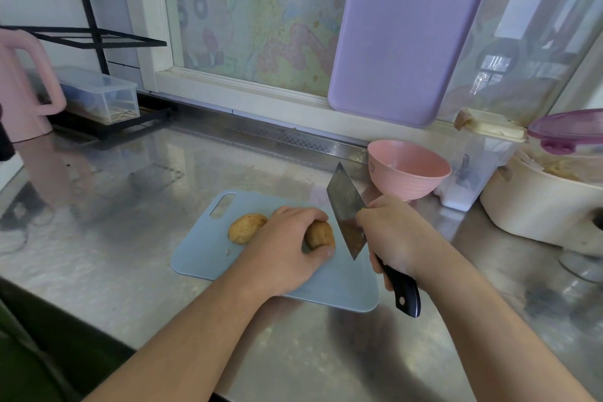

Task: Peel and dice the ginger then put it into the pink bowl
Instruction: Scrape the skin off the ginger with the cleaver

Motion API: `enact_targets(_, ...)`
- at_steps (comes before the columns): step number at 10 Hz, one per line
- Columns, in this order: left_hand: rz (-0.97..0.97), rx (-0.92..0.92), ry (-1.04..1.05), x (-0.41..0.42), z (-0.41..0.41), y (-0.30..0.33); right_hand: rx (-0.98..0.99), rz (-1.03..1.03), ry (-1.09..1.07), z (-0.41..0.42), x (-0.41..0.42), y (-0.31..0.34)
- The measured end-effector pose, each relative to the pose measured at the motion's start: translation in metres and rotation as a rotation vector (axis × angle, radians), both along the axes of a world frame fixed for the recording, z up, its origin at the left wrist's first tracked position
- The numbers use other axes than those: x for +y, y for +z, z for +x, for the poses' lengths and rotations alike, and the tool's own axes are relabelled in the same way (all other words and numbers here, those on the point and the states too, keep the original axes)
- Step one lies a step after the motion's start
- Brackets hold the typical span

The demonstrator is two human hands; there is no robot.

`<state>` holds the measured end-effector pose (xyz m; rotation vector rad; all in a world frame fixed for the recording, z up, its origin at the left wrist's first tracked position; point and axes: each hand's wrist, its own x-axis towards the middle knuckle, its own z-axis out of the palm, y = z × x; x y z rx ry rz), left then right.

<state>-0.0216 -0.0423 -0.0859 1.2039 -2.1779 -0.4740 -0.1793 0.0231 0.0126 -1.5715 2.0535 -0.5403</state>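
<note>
The left hand (pixel 287 238) lies palm-down over the ginger (pixel 319 234), fingers curled round its far side and the thumb hooked under its near right end, pinning it to the board (pixel 195 258). One lobe of the ginger pokes out to the left of the hand, another to the right, just beside the blade. The right hand (pixel 388 232) is wrapped round the knife (pixel 347 206) high on the black handle, with the forefinger up against the blade; the blade is tilted, its tip pointing far and left, its heel just above the board.

The likeliest trouble is the left thumb: it sits on the side facing the edge, close to where a cut would land, so a slice taken near the end could nick it. The ginger is rounded and still has its skin on, so it may roll under pressure and throw the blade off line.

Both forearms reach in from the near edge, the left wrist low and flat, the right wrist cocked upward. The pink bowl (pixel 408 170) stands on the counter (pixel 114 206) just beyond the right hand, apparently empty.
</note>
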Motion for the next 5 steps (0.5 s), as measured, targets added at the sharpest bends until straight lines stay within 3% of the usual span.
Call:
enact_targets(1,-0.015,0.025,0.026,-0.0005,0.0005,-0.0024,0.029,0.023,0.034,-0.0025,-0.0032,-0.0027)
enact_targets(5,0.041,0.01,-0.014,0.0,0.0019,0.0015,-0.2,0.036,-0.002,-0.0025,-0.0035,-0.0099)
